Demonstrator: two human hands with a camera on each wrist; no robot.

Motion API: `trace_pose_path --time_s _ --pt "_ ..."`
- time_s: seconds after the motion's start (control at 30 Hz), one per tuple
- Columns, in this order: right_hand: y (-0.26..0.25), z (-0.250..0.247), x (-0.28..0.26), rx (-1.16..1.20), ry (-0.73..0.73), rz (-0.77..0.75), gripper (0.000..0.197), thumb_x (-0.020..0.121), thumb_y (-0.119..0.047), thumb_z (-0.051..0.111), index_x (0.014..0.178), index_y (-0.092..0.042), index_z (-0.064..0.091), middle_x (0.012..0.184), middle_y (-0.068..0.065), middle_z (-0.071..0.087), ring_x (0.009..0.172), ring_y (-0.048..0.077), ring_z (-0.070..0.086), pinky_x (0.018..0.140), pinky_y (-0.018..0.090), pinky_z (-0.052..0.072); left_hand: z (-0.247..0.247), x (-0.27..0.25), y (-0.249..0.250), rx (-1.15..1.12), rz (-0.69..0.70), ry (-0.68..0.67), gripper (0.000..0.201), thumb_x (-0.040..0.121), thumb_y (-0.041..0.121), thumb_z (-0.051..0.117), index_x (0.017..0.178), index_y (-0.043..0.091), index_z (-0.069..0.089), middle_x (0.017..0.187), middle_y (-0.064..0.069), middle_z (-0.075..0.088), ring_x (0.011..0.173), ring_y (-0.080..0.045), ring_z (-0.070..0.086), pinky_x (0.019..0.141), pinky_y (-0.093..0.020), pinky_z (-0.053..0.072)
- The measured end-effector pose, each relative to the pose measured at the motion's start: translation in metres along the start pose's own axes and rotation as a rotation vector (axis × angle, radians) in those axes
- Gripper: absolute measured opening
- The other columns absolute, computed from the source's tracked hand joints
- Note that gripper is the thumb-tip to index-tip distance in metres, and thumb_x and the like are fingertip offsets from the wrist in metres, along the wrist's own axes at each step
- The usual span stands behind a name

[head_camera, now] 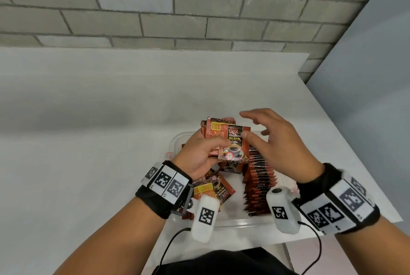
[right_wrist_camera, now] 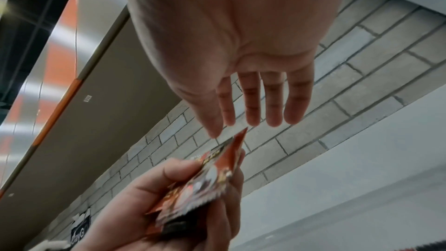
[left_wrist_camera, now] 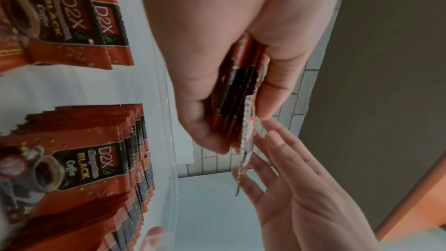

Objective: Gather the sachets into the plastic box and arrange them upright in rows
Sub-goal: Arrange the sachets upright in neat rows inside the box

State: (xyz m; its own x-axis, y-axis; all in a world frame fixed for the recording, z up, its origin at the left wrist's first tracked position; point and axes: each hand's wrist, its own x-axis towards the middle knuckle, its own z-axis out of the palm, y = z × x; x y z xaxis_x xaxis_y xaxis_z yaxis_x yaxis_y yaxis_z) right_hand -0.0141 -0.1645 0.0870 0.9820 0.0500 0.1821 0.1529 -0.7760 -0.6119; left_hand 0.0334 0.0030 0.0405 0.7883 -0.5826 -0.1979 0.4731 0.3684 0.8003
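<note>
My left hand [head_camera: 200,152] grips a stack of red-and-black coffee sachets [head_camera: 230,139] above the clear plastic box [head_camera: 235,222]; the same stack [left_wrist_camera: 241,93] shows edge-on in the left wrist view. My right hand [head_camera: 273,135] hovers just right of the stack with fingers straight and spread, its thumb at the front sachet's edge, holding nothing. Its fingers [right_wrist_camera: 263,98] hang open above the held sachets [right_wrist_camera: 205,180]. Inside the box a long row of sachets [head_camera: 258,177] stands upright on the right, and a few loose sachets [head_camera: 213,188] lie flat on the left.
The box sits near the front edge of a white table [head_camera: 99,119], close to its right edge. A grey brick wall [head_camera: 177,8] runs behind the table. A small pale object [head_camera: 169,154] lies left of the box, mostly hidden by my left hand.
</note>
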Motion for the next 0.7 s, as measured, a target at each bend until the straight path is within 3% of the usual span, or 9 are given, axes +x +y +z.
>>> trace_pose_path --time_s 0.07,0.13,0.2,0.27,0.33,0.4,0.5,0.7 --pt "0.001 -0.004 0.007 0.009 -0.081 0.04 0.038 0.088 -0.018 0.065 0.124 -0.028 0.058 0.1 -0.012 0.062 0.088 0.002 0.057 0.077 0.006 0.04 0.0 0.0 -0.001 0.042 0.001 -0.003 0.035 0.084 -0.013 0.052 0.108 0.01 0.063 0.094 -0.008 0.071 0.087 -0.024 0.068 0.082 -0.04 0.053" --pt "0.001 -0.01 0.013 0.02 -0.169 0.081 0.029 0.086 -0.016 0.067 0.111 -0.03 0.062 0.083 -0.012 0.063 0.079 0.003 0.058 0.071 0.01 0.042 0.001 0.0 0.001 0.078 0.018 0.039 0.027 0.083 -0.007 0.057 0.103 0.01 0.064 0.092 -0.008 0.071 0.085 -0.023 0.068 0.082 -0.04 0.053" --pt "0.003 -0.016 0.016 -0.007 -0.269 0.112 0.017 0.085 -0.017 0.069 0.093 -0.031 0.065 0.079 -0.009 0.063 0.075 0.007 0.057 0.071 0.02 0.044 0.0 0.001 0.003 0.098 0.058 0.141 0.018 0.082 0.004 0.063 0.098 0.011 0.063 0.089 -0.007 0.069 0.082 -0.02 0.067 0.079 -0.037 0.054" --pt "0.007 -0.017 0.017 -0.067 -0.382 0.142 0.014 0.084 -0.017 0.07 0.085 -0.029 0.064 0.079 -0.008 0.064 0.068 0.001 0.055 0.066 0.016 0.043 -0.005 0.004 0.005 0.093 0.085 0.26 0.012 0.086 0.01 0.064 0.097 0.012 0.061 0.087 -0.007 0.065 0.08 -0.019 0.065 0.074 -0.034 0.053" --pt "0.009 -0.011 0.016 -0.174 -0.484 0.154 0.014 0.083 -0.016 0.071 0.084 -0.027 0.063 0.078 -0.008 0.064 0.064 -0.002 0.054 0.06 0.01 0.04 -0.011 0.006 0.006 0.077 0.092 0.316 0.009 0.088 0.011 0.063 0.097 0.012 0.06 0.087 -0.007 0.063 0.078 -0.019 0.064 0.072 -0.031 0.053" --pt "0.01 0.0 0.016 -0.301 -0.554 0.137 0.011 0.084 -0.017 0.069 0.084 -0.025 0.061 0.079 -0.008 0.063 0.069 0.003 0.056 0.06 0.012 0.039 -0.014 0.006 0.007 0.058 0.088 0.328 0.008 0.089 0.012 0.063 0.097 0.012 0.06 0.087 -0.006 0.064 0.076 -0.017 0.065 0.07 -0.03 0.053" --pt "0.008 0.019 0.019 -0.476 -0.622 0.109 0.005 0.085 -0.017 0.065 0.089 -0.02 0.062 0.076 -0.009 0.058 0.074 0.012 0.056 0.067 0.024 0.045 -0.016 0.005 0.008 0.026 0.082 0.313 0.004 0.089 0.012 0.062 0.093 0.012 0.061 0.085 -0.006 0.064 0.073 -0.016 0.065 0.068 -0.031 0.052" --pt "0.004 0.041 0.024 -0.742 -0.701 0.041 0.007 0.086 -0.015 0.054 0.086 -0.012 0.06 0.081 0.003 0.058 0.074 0.023 0.059 0.055 0.027 0.039 -0.017 0.003 0.011 -0.015 0.065 0.306 0.002 0.089 0.011 0.061 0.091 0.012 0.062 0.086 -0.008 0.066 0.073 -0.017 0.065 0.067 -0.031 0.052"
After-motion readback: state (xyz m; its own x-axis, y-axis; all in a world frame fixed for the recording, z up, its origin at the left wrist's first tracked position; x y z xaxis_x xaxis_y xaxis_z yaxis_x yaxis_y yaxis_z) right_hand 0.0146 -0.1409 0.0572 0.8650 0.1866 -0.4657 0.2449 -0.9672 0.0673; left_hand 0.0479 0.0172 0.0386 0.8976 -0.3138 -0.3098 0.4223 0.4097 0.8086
